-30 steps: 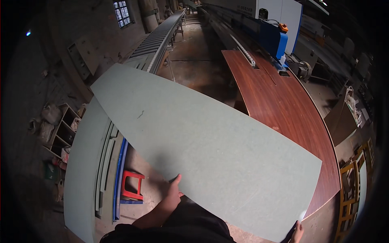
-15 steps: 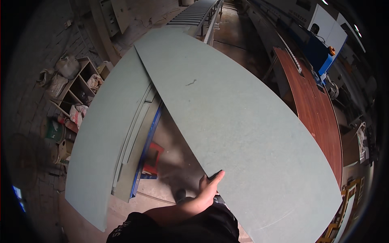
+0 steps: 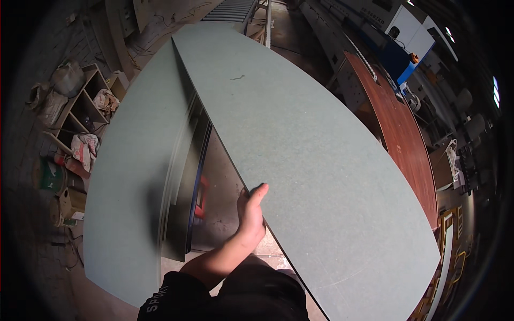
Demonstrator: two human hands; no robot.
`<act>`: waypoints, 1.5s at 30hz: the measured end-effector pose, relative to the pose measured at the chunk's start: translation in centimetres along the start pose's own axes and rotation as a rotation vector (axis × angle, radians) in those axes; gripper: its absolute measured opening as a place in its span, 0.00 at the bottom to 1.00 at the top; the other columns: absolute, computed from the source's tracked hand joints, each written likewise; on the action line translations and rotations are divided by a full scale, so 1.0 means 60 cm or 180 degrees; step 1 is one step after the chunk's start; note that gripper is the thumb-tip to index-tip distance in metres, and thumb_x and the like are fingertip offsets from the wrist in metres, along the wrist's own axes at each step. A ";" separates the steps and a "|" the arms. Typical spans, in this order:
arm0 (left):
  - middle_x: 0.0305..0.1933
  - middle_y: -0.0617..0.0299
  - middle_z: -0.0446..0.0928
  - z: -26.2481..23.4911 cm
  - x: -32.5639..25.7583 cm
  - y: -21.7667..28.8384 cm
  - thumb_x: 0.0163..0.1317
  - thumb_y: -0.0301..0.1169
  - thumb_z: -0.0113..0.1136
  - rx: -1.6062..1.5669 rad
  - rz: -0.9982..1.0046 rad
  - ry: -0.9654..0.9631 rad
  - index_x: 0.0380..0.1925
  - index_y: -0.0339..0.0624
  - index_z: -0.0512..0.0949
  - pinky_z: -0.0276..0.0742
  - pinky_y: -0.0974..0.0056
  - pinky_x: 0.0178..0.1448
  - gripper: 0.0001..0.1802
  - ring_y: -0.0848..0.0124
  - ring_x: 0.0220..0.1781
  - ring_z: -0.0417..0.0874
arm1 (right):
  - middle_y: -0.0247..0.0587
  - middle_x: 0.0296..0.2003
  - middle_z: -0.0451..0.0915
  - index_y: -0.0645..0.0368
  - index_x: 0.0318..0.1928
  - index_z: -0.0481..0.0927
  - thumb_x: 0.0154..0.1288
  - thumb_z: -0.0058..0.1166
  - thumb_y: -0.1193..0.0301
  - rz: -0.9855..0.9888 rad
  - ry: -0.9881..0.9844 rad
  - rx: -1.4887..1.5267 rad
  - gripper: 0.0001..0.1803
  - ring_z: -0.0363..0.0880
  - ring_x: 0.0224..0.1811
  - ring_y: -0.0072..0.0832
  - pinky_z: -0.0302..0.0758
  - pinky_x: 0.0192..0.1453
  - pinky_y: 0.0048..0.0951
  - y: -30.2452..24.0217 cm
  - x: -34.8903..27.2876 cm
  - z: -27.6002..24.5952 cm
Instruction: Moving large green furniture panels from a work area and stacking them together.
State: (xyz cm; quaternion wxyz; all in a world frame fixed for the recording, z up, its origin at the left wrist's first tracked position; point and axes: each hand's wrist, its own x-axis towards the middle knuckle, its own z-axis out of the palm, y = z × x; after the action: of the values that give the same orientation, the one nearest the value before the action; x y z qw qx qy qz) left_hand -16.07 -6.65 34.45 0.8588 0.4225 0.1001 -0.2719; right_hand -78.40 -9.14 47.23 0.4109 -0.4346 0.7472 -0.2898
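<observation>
My left hand [image 3: 251, 214] grips the near left edge of a large pale green board [image 3: 300, 150]. The thumb lies on its top face and the fingers go underneath, out of sight. The board is held slantwise, its far end over a second pale green sheet [image 3: 128, 155] at the left. A dark smudge and a faint scratch mark its top. Under the left sheet, edges of more stacked panels [image 3: 179, 160] show. My right hand is not in view.
A roller conveyor [image 3: 230, 10] runs at the back. A reddish-brown wood panel [image 3: 401, 139] lies along the right, near a blue and white machine [image 3: 409, 45]. At the left stand a wooden cubby shelf [image 3: 80, 109] and a green spool [image 3: 49, 175]. A red stool-like object [image 3: 201, 198] stands below.
My left hand has moved up and away from me while gripping the board. The board's near left edge has lifted, and a shadow has spread over the left sheet. The view has shifted.
</observation>
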 end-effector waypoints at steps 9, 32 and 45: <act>0.40 0.60 0.76 -0.033 -0.121 -0.024 0.65 0.42 0.54 0.0632 0.0048 -0.0325 0.43 0.45 0.73 0.78 0.62 0.33 0.15 0.72 0.29 0.79 | 0.66 0.59 0.68 0.77 0.59 0.67 0.72 0.36 0.59 -0.1121 -0.0509 -0.0583 0.30 0.67 0.63 0.48 0.64 0.66 0.44 -0.069 -0.084 0.059; 0.64 0.49 0.68 -0.554 -0.584 0.011 0.54 0.44 0.62 0.6011 0.1469 0.0441 0.53 0.41 0.74 0.66 0.54 0.66 0.28 0.54 0.65 0.69 | 0.39 0.45 0.78 0.60 0.50 0.73 0.66 0.48 0.65 0.1068 -0.2435 0.1516 0.16 0.75 0.51 0.37 0.70 0.57 0.47 0.163 -0.066 0.045; 0.71 0.54 0.57 -0.727 -0.525 0.228 0.57 0.43 0.60 0.5915 0.0708 -0.0350 0.59 0.46 0.70 0.61 0.53 0.69 0.30 0.56 0.72 0.57 | 0.40 0.53 0.75 0.55 0.55 0.71 0.70 0.45 0.55 0.1941 -0.2874 0.1250 0.21 0.71 0.57 0.39 0.65 0.64 0.49 0.434 -0.489 0.274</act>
State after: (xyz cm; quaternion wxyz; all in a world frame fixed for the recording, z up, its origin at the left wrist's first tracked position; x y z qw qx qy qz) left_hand -32.19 46.17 29.14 0.2014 0.9329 -0.2389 -0.1787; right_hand -66.53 27.47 29.14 0.8268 -0.1959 0.5215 -0.0774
